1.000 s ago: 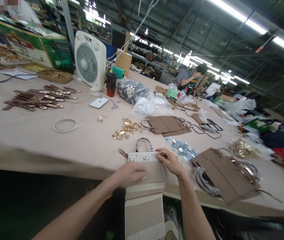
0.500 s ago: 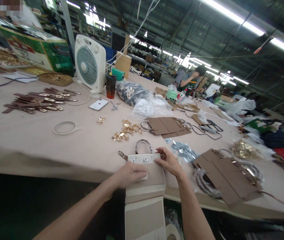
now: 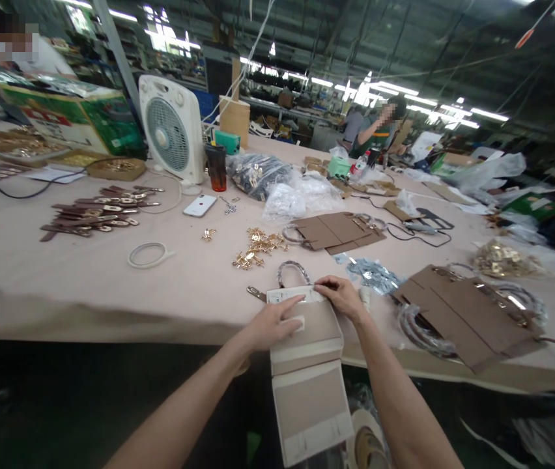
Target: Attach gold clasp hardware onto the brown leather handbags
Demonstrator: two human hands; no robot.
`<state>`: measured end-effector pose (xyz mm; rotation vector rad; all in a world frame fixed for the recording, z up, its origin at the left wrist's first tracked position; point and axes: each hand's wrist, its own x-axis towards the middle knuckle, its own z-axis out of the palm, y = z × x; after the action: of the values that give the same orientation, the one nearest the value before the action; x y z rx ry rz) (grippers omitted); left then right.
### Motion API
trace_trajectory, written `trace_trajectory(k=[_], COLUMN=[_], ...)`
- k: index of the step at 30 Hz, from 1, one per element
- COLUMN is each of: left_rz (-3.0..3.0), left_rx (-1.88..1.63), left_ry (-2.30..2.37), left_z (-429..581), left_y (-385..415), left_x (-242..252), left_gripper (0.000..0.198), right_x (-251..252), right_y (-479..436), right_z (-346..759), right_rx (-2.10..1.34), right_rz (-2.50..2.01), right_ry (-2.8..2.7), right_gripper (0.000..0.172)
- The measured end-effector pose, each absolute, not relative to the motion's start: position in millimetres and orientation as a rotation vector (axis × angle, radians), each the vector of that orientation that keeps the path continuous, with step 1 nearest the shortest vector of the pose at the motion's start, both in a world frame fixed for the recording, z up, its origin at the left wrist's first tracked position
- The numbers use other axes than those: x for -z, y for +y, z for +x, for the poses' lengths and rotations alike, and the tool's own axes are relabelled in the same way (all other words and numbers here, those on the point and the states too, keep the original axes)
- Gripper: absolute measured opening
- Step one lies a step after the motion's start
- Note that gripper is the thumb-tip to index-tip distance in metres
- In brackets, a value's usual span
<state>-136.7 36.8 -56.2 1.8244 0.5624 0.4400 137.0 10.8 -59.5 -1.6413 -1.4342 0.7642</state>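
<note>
A beige bag panel (image 3: 309, 365) lies over the table's near edge and hangs down toward me. My left hand (image 3: 273, 321) rests on its upper part, forefinger stretched toward the white top strip (image 3: 287, 296), the other fingers curled over a small white piece. My right hand (image 3: 341, 296) pinches the strip's right end, fingers closed on it. A clear-wrapped round handle (image 3: 293, 270) and a metal buckle strap (image 3: 256, 294) stick out beyond the panel's top.
Gold metal fittings (image 3: 256, 246) lie beyond the panel, with a white tape ring (image 3: 148, 255), brown strap pieces (image 3: 96, 213), a phone (image 3: 200, 206), a cup (image 3: 217, 167) and a fan (image 3: 169, 128). Brown bag panels (image 3: 468, 312) lie right. A person works at the far end.
The view has shifted, so the panel sits further right in frame. My left forefinger has stretched out toward the white strip. My right hand stays at the strip's right end.
</note>
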Motion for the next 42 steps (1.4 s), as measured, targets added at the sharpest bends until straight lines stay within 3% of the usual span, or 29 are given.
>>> trace_trajectory(k=[11, 16, 19, 27, 34, 42], left_rz=[1.893, 1.938, 1.953, 1.966, 1.877, 1.887], left_rx=[-0.415, -0.424, -0.434, -0.406, -0.491, -0.468], left_ry=[0.497, 0.487, 0.495, 0.468, 0.457, 0.444], left_z=[-139.7, -139.4, -139.8, -142.1, -143.0, -140.6], left_y=[37.8, 37.1, 36.7, 35.6, 37.5, 40.5], left_x=[53.2, 56.3, 58.0, 56.2, 54.2, 55.4], left_gripper=[0.073, 0.076, 0.073, 0.07, 0.021, 0.028], right_x=[32.6, 33.8, 36.2, 39.0, 42.1, 45.0], right_y=[-64.0, -77.1, -74.2, -75.7, -79.0, -79.6], right_z=[74.7, 47.3, 38.1, 31.1, 32.5, 37.2], right_rx=[0.072, -0.287, -0.472, -0.548, -0.574, -0.605], right_rz=[-1.546, -1.498, -1.488, -1.535, -1.559, -1.544], right_ry=[-1.637, -1.79, -1.799, -1.655, -1.506, -1.516], right_gripper=[0.022, 0.035, 0.031, 0.014, 0.014, 0.017])
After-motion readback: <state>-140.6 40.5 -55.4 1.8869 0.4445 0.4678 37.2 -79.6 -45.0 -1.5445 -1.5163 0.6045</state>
